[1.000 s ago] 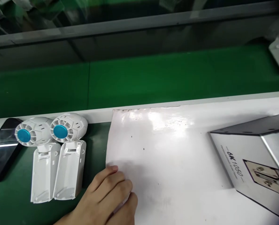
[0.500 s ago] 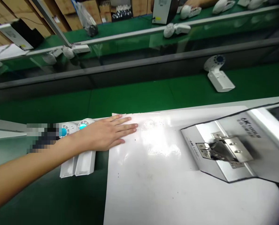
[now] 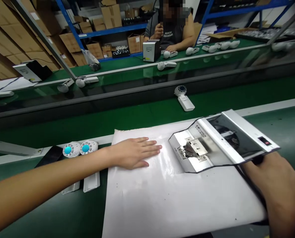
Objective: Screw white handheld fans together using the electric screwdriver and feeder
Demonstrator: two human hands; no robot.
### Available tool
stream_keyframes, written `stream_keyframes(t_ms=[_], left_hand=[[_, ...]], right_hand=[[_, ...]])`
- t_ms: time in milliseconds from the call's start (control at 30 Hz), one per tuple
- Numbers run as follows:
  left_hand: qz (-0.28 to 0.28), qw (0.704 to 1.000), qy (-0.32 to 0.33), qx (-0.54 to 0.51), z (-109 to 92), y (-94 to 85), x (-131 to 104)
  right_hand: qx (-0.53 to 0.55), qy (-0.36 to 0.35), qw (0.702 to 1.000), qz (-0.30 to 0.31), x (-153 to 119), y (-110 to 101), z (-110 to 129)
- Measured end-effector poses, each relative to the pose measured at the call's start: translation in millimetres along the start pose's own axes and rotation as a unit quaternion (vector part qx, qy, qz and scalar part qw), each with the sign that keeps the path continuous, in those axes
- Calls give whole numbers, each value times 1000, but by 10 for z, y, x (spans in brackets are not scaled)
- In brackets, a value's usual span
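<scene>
My left hand lies flat on a white sheet, fingers spread and pointing right, holding nothing. Just beyond its fingertips stands a silver bench machine, which looks like a screw feeder, with a metal plate mechanism in front and a window on top. At its rear right edge is my right hand, gripping it with the fingers mostly hidden behind the body. Two white handheld devices with turquoise-centred round heads, one nearer the sheet, lie partly under my left forearm, beside a black flat object.
A green conveyor belt runs beyond the bench, carrying another white device. Across it, a person sits at a green bench with several similar devices and a white-and-black box. Cardboard boxes and blue shelving stand behind.
The view has risen and swung right, bringing the person and my right hand into sight. My left hand has slid right over the sheet, and the gap to the machine is smaller.
</scene>
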State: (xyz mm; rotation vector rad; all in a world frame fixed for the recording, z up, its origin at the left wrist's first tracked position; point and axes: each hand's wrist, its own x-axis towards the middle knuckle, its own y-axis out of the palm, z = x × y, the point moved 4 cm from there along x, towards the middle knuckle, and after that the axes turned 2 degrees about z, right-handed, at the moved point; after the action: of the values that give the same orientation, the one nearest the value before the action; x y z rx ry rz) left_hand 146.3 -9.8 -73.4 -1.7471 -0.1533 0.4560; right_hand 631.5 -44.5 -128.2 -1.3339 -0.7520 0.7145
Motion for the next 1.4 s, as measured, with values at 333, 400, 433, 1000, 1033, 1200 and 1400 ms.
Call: stream_keyframes(t_ms=[333, 400, 433, 1000, 1033, 1200, 1400], left_hand=[[-27, 991, -122, 40, 576, -237, 86], [-6, 1000, -16, 11, 354, -148, 202], [4, 1000, 0, -1, 330, -118, 240], [-21, 995, -102, -5, 466, 26, 303], [-33, 986, -165, 8, 628, -23, 260], [-101, 960, -257, 51, 624, -275, 172], [-140, 972, -154, -108, -278, -37, 452]], right_hand=[[-2, -32, 999, 15, -87, -97, 141], [4, -34, 999, 18, -96, -117, 146], [4, -33, 999, 22, -99, -124, 146], [26, -47, 998, 33, -210, -248, 240], [29, -50, 998, 29, -216, -257, 246], [36, -47, 998, 29, -217, -250, 251], [99, -62, 993, -14, -188, -208, 166]])
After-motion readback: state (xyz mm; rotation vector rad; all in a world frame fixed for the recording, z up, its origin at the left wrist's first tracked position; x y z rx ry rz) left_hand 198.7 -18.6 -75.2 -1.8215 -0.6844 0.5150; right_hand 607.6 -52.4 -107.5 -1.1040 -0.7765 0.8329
